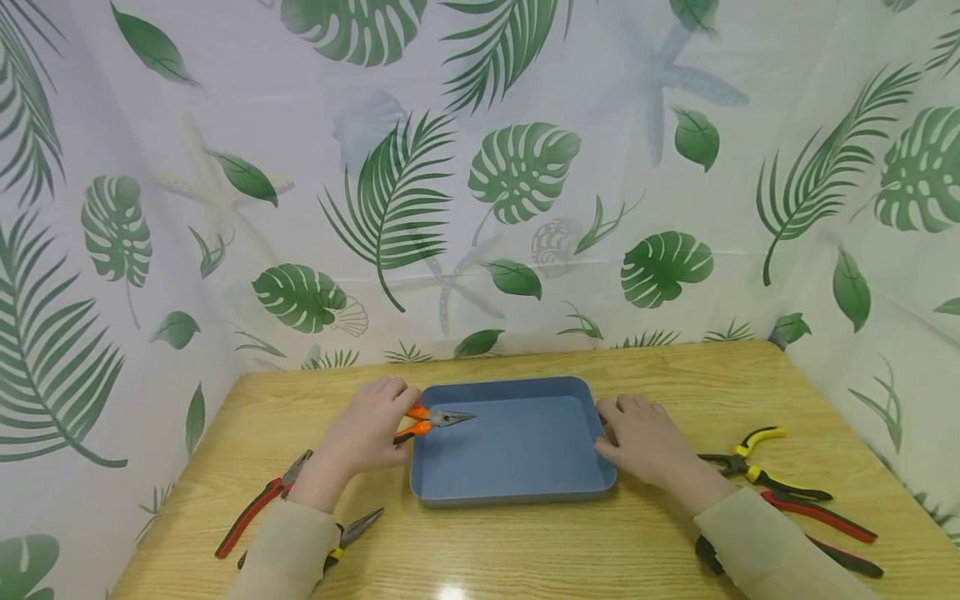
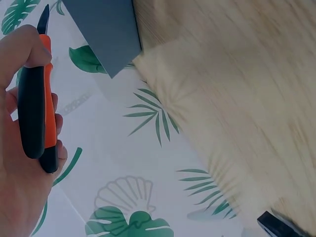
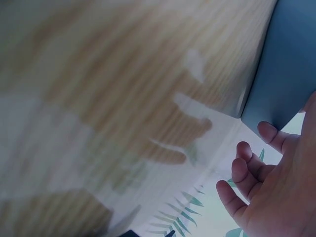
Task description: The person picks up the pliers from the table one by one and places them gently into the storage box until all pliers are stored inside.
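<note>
In the head view my left hand [image 1: 372,425] grips long-nose pliers [image 1: 442,418] with orange and black handles. Their pointed metal nose reaches over the left rim of a shallow blue-grey tray [image 1: 517,450]. The left wrist view shows the pliers' handles [image 2: 48,108] lying between my thumb and fingers. On the tray's right side, my right hand [image 1: 645,437] rests its thumb and a finger against the rim. From the right wrist, one fingertip meets the tray's outer wall [image 3: 281,74], while the other fingers [image 3: 239,173] hang loosely bent; the thumb is mostly hidden.
Left of the tray lie red-handled pliers [image 1: 258,508] and yellow-and-black long-nose pliers [image 1: 360,528], partly under my left sleeve. Yellow-and-black pliers [image 1: 787,486] and red-and-black pliers [image 1: 825,517] lie at right, the latter partly behind my right sleeve. A leaf-patterned cloth [image 1: 525,292] hangs behind the wooden table [image 1: 480,550].
</note>
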A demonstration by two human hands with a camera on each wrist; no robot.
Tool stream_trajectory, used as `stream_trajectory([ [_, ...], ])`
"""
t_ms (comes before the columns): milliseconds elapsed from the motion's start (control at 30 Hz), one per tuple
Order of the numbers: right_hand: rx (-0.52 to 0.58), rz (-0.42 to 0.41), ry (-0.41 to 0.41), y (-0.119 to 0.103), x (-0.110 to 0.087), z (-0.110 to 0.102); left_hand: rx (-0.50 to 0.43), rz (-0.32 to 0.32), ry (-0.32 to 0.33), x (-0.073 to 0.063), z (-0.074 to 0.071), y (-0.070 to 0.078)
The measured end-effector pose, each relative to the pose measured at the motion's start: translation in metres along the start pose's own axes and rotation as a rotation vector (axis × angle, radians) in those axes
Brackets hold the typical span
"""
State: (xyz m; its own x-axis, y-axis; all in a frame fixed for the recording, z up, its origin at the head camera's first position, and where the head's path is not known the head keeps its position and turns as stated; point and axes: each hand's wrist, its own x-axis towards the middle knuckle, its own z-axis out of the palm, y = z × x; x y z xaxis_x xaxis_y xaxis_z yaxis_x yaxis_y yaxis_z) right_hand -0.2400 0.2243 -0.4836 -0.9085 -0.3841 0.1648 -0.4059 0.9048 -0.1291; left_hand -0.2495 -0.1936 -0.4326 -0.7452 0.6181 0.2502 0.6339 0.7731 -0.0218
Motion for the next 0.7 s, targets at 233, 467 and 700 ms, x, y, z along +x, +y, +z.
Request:
stream_trajectory([
  [233, -0.006, 0.003, 0.0, 0.0, 0.001, 0.0, -0.026, 0.001, -0.03, 0.01, 0.004, 0.006],
  [467, -0.013, 0.001, 0.006, -0.001, 0.001, -0.001, -0.046, 0.028, -0.027, 0.021, 0.011, 0.01],
  [700, -0.007, 0.001, -0.002, 0.0, 0.001, -0.001, -0.052, 0.06, -0.026, 0.034, 0.012, 0.017],
])
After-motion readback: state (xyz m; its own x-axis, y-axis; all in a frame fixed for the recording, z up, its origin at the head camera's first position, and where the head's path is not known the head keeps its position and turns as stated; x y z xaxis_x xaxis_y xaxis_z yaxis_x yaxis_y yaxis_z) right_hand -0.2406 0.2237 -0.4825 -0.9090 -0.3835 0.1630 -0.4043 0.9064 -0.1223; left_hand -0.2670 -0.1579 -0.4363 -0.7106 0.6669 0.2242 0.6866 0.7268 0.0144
